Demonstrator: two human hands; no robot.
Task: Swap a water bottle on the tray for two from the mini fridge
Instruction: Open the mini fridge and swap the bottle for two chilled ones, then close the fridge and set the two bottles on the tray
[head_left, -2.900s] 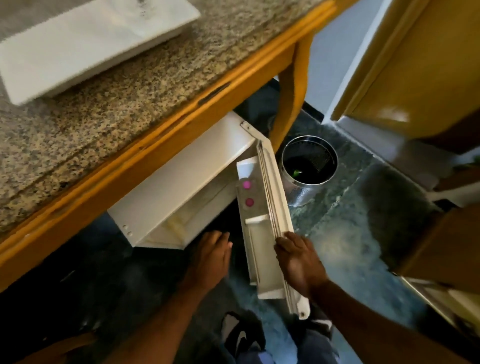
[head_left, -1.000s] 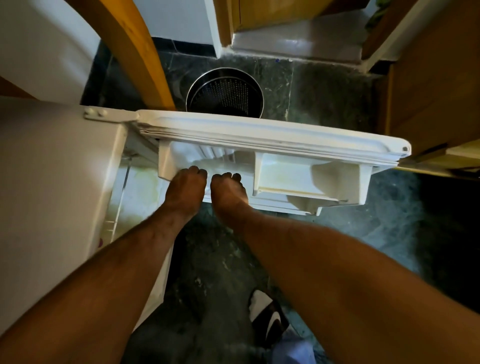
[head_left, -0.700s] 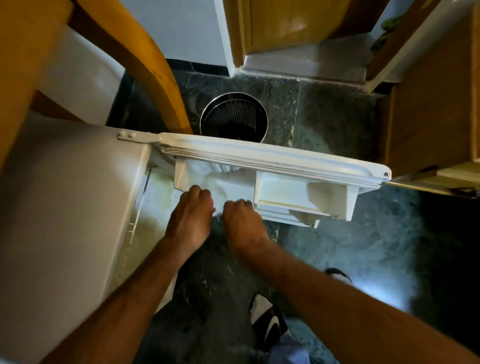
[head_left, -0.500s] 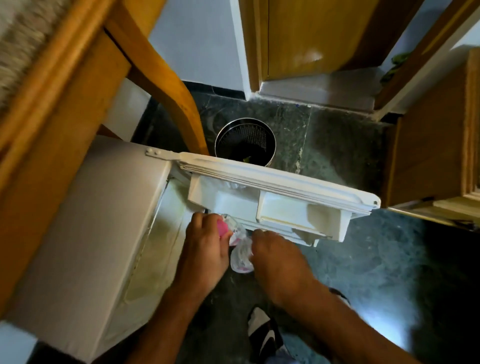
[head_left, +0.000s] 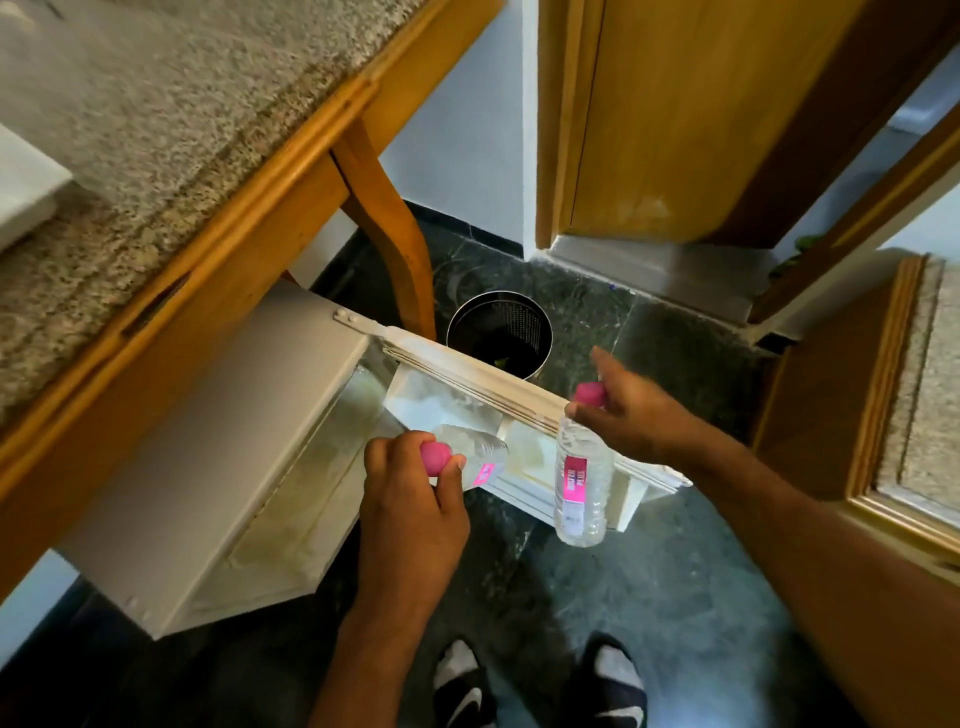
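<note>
Pink caps mark both water bottles, and each one is held by one hand. The left hand (head_left: 410, 499) is closed around the neck of the first bottle (head_left: 475, 457), with the fingers wrapped over its pink cap; this bottle is tilted, its clear body pointing away from the person toward the inner shelf of the fridge door (head_left: 524, 410). The right hand (head_left: 631, 410) is clamped on the cap and neck of the second bottle (head_left: 582, 478), which hangs almost upright in front of the outer end of the door, its bottom above the dark floor (head_left: 649, 597). A pink label runs down the side of this bottle (the letters are too blurred to read).

The mini fridge (head_left: 208, 467) is white and stands under the bench (head_left: 156, 130), whose top is speckled stone with a wooden edge. The fridge door is swung open toward the person's right, and both bottles are just beside its inner shelves; I cannot tell if the first bottle touches the shelf. Behind the door, near the curved wooden leg (head_left: 395, 228) of the bench, stands a round metal bin (head_left: 498, 332) on the floor. At the left edge of the bench a white object (head_left: 26, 192) is partly in view. Two dark slippers (head_left: 613, 680) with white marks show at the bottom edge.
</note>
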